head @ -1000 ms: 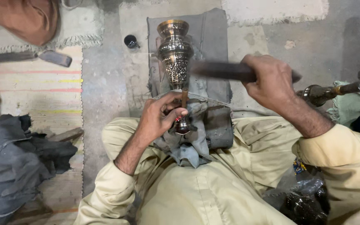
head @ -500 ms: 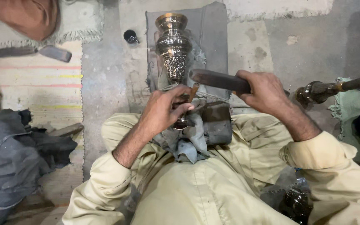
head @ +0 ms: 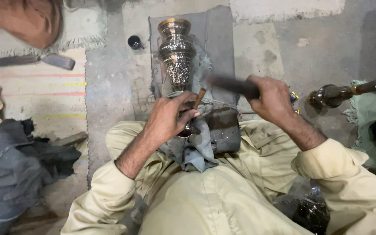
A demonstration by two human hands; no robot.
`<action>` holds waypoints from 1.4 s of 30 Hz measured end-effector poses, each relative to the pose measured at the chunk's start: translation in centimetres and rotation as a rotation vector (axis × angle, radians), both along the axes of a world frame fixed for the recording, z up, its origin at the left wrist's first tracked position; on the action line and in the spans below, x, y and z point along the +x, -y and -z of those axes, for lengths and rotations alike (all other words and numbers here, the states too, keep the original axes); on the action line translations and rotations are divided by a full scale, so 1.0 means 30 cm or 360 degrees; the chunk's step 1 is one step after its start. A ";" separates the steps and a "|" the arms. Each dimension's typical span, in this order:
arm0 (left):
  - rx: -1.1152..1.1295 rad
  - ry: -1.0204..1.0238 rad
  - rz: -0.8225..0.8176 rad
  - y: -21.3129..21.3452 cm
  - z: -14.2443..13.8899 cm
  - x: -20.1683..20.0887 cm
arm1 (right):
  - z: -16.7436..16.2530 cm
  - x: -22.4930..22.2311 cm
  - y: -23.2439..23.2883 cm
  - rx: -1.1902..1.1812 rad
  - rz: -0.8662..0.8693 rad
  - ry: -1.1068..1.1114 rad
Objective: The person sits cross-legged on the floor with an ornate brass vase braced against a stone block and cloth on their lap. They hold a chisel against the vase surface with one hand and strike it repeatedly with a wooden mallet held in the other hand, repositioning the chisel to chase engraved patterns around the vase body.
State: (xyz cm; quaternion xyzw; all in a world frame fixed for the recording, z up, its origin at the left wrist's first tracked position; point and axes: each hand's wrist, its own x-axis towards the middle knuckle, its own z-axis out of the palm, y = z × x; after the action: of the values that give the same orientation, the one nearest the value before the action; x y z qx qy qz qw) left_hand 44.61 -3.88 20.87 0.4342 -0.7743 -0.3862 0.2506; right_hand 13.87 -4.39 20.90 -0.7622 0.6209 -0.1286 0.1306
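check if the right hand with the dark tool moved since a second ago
Yes. The right hand has dropped from beside the metal vase's neck to about level with its base, bringing the dark tool closer to the left hand.

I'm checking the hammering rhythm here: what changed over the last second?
The right hand swung the dark hammer down from over the vase, then drew it slightly back up. The left hand stayed gripping the small punch against the engraved metal vase, which kept its place on the grey cloth.
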 end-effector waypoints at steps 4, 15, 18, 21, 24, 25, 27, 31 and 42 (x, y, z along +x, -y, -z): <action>-0.0033 -0.0092 0.0017 -0.003 -0.017 0.001 | 0.001 -0.002 0.002 0.0169 0.0148 0.0201; 0.0048 -0.0022 0.0026 0.011 -0.031 0.017 | 0.027 -0.005 0.008 -0.0311 -0.0152 -0.0047; -0.0002 -0.0007 0.0008 0.017 -0.039 0.022 | 0.020 0.011 0.008 0.0328 0.0384 0.0557; -0.0023 -0.0134 0.0043 0.020 -0.044 0.027 | 0.004 0.019 0.007 0.0025 0.0091 0.0150; -0.0004 -0.0139 0.0052 0.022 -0.038 0.030 | -0.009 0.021 0.006 0.0230 0.0270 0.0125; 0.0027 -0.0090 0.0069 0.027 -0.033 0.028 | -0.013 0.017 0.005 0.0209 0.0281 0.0214; 0.0132 0.0022 0.0042 0.029 -0.022 0.028 | -0.018 0.011 0.002 0.0218 0.0245 0.0399; 0.0099 -0.0075 0.0033 0.031 -0.003 0.022 | -0.020 0.000 0.000 -0.0053 0.0150 0.0078; 0.0057 -0.0139 -0.0100 0.002 -0.018 -0.027 | 0.000 -0.064 -0.034 0.0134 -0.0101 -0.0143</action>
State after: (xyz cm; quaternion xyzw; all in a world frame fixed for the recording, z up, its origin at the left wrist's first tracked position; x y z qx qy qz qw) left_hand 43.80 -3.94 21.41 0.4455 -0.7415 -0.4106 0.2883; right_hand 11.95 -3.38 20.91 -0.7803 0.6065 -0.0637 0.1386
